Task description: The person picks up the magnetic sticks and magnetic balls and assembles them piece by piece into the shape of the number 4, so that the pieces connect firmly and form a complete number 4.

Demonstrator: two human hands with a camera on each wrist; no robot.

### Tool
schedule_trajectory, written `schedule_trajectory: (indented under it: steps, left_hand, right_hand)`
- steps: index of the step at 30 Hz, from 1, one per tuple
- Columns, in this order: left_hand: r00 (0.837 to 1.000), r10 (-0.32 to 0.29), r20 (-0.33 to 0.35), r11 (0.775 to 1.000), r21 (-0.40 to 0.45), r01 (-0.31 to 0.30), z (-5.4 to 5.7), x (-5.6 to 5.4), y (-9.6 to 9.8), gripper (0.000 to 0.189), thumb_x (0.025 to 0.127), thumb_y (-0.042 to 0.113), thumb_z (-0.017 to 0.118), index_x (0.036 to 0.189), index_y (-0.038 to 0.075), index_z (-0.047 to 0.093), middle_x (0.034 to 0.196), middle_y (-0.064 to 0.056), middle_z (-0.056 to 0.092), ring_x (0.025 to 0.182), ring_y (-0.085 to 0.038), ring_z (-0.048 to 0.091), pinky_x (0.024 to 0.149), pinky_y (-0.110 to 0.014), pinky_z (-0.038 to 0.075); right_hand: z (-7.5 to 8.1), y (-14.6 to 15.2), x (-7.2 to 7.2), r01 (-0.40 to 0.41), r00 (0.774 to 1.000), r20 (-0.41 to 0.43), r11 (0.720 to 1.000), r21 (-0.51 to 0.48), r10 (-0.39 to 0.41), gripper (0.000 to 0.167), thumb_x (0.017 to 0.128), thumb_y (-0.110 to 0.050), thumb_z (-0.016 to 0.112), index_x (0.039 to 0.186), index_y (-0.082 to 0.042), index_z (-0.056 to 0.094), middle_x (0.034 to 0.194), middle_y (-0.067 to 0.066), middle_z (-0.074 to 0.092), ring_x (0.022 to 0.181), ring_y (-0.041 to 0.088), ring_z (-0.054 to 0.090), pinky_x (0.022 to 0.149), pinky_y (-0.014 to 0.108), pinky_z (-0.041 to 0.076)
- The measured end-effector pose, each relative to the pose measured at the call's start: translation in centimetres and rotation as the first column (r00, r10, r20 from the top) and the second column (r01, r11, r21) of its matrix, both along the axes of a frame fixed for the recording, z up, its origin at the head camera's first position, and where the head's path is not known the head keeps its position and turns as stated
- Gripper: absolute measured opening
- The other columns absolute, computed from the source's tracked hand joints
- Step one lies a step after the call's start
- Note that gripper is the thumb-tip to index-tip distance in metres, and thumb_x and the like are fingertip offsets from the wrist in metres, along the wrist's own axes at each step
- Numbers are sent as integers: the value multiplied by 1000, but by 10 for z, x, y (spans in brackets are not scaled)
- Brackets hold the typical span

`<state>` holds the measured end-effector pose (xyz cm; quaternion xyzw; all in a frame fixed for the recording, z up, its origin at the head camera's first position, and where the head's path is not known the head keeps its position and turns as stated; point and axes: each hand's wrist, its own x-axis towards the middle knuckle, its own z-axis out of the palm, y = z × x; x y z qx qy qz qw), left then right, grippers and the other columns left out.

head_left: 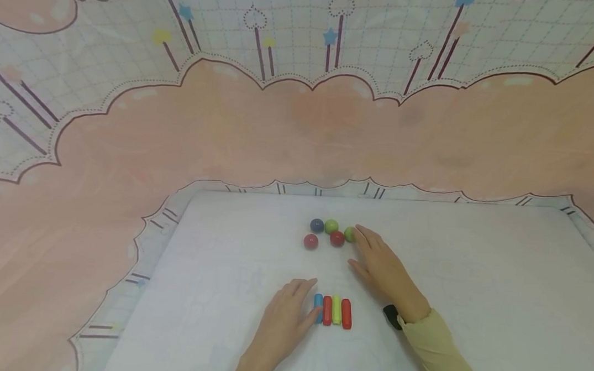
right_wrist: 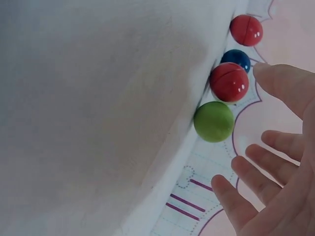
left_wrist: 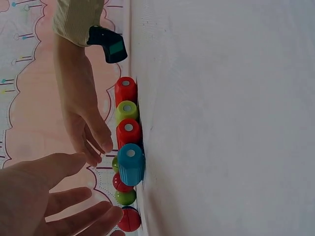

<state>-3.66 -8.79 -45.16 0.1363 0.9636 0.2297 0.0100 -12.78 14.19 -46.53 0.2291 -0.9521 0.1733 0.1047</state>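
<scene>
A row of short plastic rods lies side by side on the white table: a blue rod (head_left: 318, 300), a red rod (head_left: 327, 310), a yellow-green rod (head_left: 337, 310) and another red rod (head_left: 346, 314). Each shows a round grey spot on its end in the left wrist view. My left hand (head_left: 282, 312), fingers relaxed, is beside the blue rod, its thumb overlapping that rod in the head view. Farther back, my right hand (head_left: 380, 264) has its fingers extended, fingertips right at a green ball (head_left: 349, 233). Left of that ball sits a red ball (head_left: 336, 238). Neither hand holds anything.
Other balls in the cluster are a second green ball (head_left: 331, 226), a dark blue ball (head_left: 317, 225) and a second red ball (head_left: 311, 241). A black band (head_left: 392, 317) is on the right wrist. Patterned cloth (head_left: 299, 136) hangs behind the white table (head_left: 224, 249).
</scene>
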Motion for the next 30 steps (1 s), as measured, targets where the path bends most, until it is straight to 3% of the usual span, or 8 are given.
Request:
schedule_trajectory:
  steps: [7, 15, 23, 30]
  left_hand:
    - [998, 13, 55, 1000, -8, -12, 0, 0, 3, 53, 90, 36, 73, 136, 14, 57, 127, -3, 62, 117, -19, 60, 99, -39, 53]
    - [994, 18, 107, 1000, -7, -18, -1, 0, 4, 54, 90, 39, 72, 135, 13, 58, 127, -3, 63, 117, -19, 61, 99, -39, 53]
    - [995, 34, 95, 998, -54, -29, -3, -2, 4, 53, 89, 41, 72, 132, 11, 61, 122, -4, 64, 111, -19, 63, 95, -39, 55]
    - [993, 25, 114, 999, -43, -20, -2, -2, 5, 50, 89, 40, 73, 129, 12, 63, 120, -3, 65, 109, -18, 63, 94, -38, 56]
  right_hand:
    - [-2, -4, -5, -20, 1000, 4, 999, -30, 20, 68, 90, -22, 75, 144, 4, 43, 147, 20, 47, 136, 34, 46, 110, 47, 42]
    - [-2, -4, -13, 3, 996, 84, 1000, -31, 0, 68, 93, -22, 70, 149, 1, 39, 151, 18, 43, 140, 33, 42, 114, 45, 39]
    - [-1, -5, -21, 17, 991, 133, 998, -59, -9, 65, 94, -22, 69, 148, -1, 40, 151, 18, 44, 139, 33, 42, 114, 47, 38]
    - [-4, -7, -27, 15, 990, 141, 995, -101, -1, 55, 93, -17, 70, 141, 0, 49, 142, 17, 51, 132, 32, 48, 110, 47, 43]
